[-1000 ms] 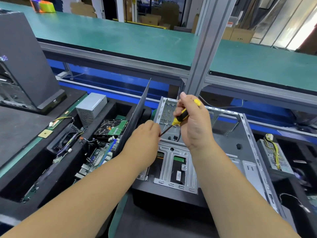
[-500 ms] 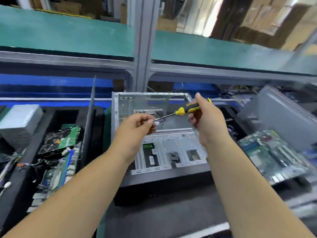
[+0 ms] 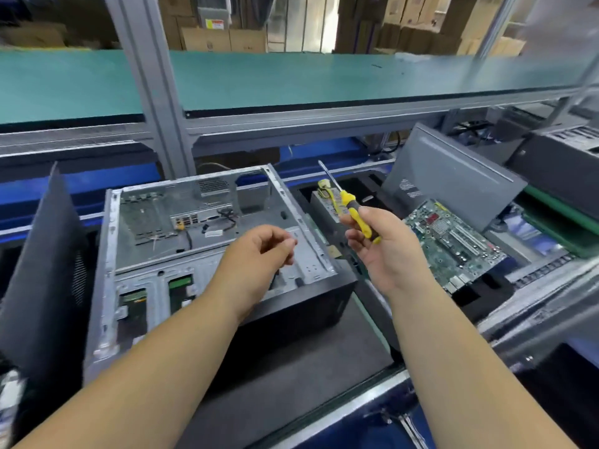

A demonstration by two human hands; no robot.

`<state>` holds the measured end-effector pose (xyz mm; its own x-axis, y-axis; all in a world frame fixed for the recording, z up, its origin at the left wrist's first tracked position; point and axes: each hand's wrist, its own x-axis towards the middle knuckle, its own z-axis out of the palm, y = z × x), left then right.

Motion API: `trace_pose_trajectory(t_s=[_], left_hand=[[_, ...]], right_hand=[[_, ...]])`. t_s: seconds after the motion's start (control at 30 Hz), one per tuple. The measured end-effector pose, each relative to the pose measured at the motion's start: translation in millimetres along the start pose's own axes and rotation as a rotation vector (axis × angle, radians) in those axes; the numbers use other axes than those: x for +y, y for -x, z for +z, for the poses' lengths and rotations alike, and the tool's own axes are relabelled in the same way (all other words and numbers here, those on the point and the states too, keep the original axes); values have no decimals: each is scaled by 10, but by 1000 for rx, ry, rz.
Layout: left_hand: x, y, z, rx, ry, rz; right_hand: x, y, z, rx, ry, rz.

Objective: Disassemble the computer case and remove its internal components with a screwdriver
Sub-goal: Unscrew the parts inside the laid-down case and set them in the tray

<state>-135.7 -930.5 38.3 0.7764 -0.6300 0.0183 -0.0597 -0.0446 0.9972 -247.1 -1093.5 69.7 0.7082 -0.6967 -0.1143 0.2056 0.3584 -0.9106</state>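
Left hand over computer case front-right corner, fingers pinched, content hidden. Right hand right of case, gripping screwdriver, tip pointing up-away. Case long axis runs away; left hand nearer.
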Motion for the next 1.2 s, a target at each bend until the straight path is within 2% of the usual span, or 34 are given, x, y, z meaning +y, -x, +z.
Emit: trace_pose_trajectory(t_s=[0.1,0.3,0.43,0.53,0.67,0.8,0.93,1.07,1.2], left_hand=[[-3,-87,520,-54,-117,30],[-30,-353,1655,-213,-487,205],[-206,-552,2242,-191,-738,183],[-388,-689,2440,-137,-864,129],[-547,-811,2495,-115,-890,59],[-524,-802,2457,-116,-825,70],[-308,-678,2343,-99,-767,145],[39,-515,2079,-115,-785,303],[214,-336,1601,-17,-766,333]], right_hand=[[-165,-99,-411,3,59,-20],[-422,-326,-1264,30,138,-33],[-495,-476,-1741,39,168,-24],[-505,-556,-1976,25,204,-11],[-481,-633,-2088,-1,214,11],[-443,-697,-2022,-28,234,16],[-394,-719,-1817,-68,227,35],[-362,-705,-1484,-133,226,11],[-333,-648,-1042,-231,219,-39]])
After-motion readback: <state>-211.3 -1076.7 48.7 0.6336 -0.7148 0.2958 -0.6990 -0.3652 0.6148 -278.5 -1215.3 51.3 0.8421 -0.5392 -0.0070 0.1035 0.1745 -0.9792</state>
